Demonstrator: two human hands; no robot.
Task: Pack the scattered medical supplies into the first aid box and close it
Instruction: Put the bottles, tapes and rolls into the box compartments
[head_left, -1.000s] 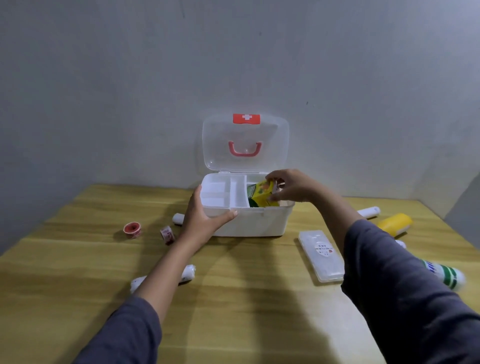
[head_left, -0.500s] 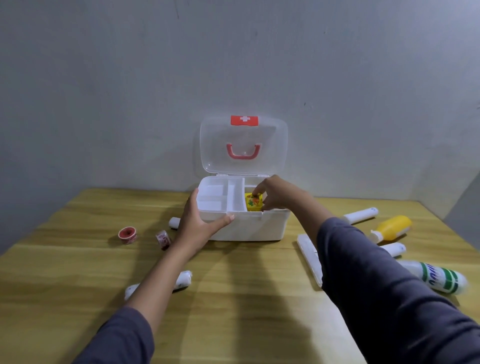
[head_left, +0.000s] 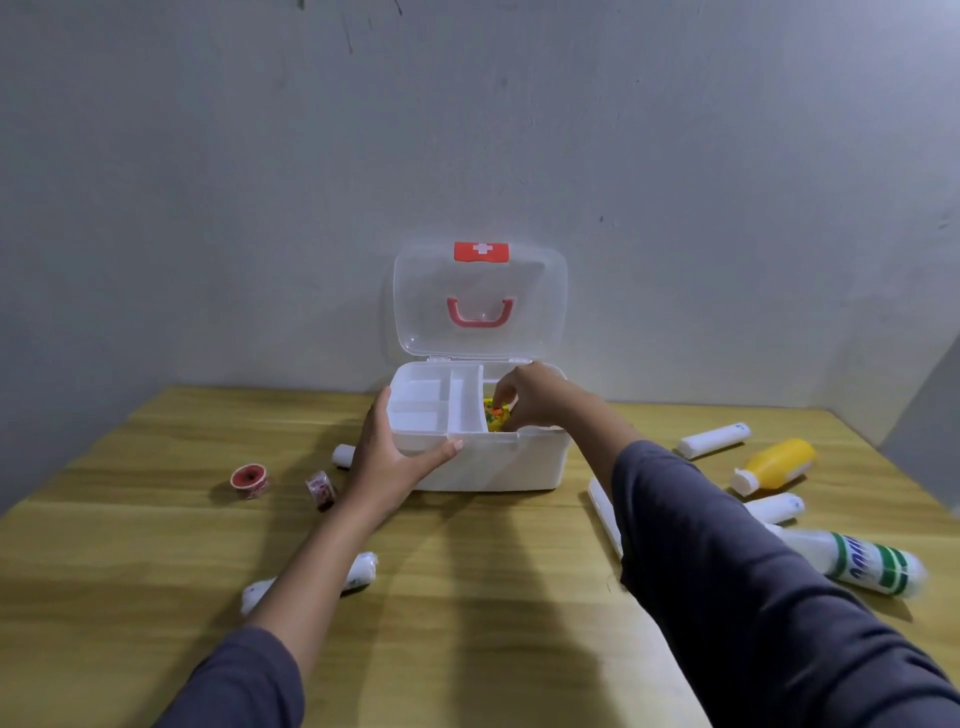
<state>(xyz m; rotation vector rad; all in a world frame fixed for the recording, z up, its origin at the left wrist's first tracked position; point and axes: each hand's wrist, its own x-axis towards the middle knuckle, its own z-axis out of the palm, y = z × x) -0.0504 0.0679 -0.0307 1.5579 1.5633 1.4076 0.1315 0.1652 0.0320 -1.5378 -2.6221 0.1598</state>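
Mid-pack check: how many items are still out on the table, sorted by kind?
Tape rolls: 2
White rolls: 4
Bottles: 2
Flat clear case: 1
Total: 9
Not counted: the yellow packet already in the box.

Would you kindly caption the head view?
Left hand steadies the open box; right hand lowers a yellow pack in.

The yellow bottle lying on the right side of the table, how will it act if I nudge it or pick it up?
The yellow bottle lies on its side and looks rounded, so a nudge would probably roll it, perhaps toward the white tube beside it. Its smooth, plastic-looking surface may be a little slippery. Whether it is full or light cannot be told.
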